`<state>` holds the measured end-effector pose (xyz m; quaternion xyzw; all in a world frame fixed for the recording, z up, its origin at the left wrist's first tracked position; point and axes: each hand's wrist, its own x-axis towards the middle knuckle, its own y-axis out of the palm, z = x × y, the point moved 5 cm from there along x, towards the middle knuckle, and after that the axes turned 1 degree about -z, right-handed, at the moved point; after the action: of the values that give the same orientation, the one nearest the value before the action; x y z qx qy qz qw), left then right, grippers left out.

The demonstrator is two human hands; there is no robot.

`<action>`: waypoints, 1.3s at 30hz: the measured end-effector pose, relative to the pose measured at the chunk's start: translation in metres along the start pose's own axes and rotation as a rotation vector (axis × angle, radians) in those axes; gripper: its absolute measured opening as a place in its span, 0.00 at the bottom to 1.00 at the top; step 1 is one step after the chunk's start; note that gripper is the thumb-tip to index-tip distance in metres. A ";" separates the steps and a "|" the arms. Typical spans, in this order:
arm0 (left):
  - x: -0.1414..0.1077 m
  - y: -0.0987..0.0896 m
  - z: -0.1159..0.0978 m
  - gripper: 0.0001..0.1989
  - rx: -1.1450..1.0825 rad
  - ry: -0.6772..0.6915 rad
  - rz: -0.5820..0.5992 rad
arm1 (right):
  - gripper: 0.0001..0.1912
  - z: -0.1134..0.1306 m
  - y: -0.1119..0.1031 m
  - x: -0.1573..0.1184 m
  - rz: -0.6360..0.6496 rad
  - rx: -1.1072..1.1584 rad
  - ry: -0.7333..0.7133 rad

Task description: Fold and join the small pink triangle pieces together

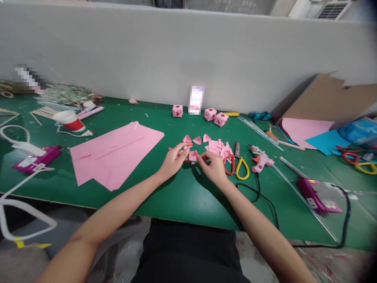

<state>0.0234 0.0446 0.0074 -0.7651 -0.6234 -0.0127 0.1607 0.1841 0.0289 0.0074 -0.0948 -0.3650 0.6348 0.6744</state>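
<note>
Between my hands is a small folded pink paper piece point(193, 156), held just above the green table. My left hand point(174, 160) pinches its left side with thumb and fingers. At its right edge, the fingertips of my right hand point(214, 168) are closed on the paper. Other small pink pieces partly show behind my left fingers. Just beyond stand folded pink paper pieces, one at the left point(187, 138), one in the middle point(197, 140) and one at the right point(206, 137). Loose pink paper strips point(219, 147) lie beyond my right hand.
Scissors point(242, 168) with red and yellow handles and a pink glue gun point(260, 159) lie right. Large pink sheets point(118, 157) cover the left. Pink paper cubes point(177, 111) and a phone point(196, 100) stand at the back. A paper cup point(69, 120) is far left; cardboard point(326, 98) leans right.
</note>
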 end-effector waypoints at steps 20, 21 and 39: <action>-0.003 0.004 0.000 0.19 0.131 0.065 0.035 | 0.10 0.007 0.004 -0.005 0.007 -0.032 -0.082; -0.004 0.005 -0.001 0.19 0.152 0.085 0.043 | 0.10 0.006 0.004 -0.005 0.010 -0.018 -0.082; -0.009 0.004 -0.012 0.23 0.519 0.338 -0.032 | 0.08 0.010 -0.001 -0.004 -0.051 -0.079 -0.149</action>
<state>0.0272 0.0324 0.0156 -0.6756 -0.5825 0.0174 0.4517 0.1791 0.0214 0.0138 -0.0646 -0.4413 0.6076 0.6572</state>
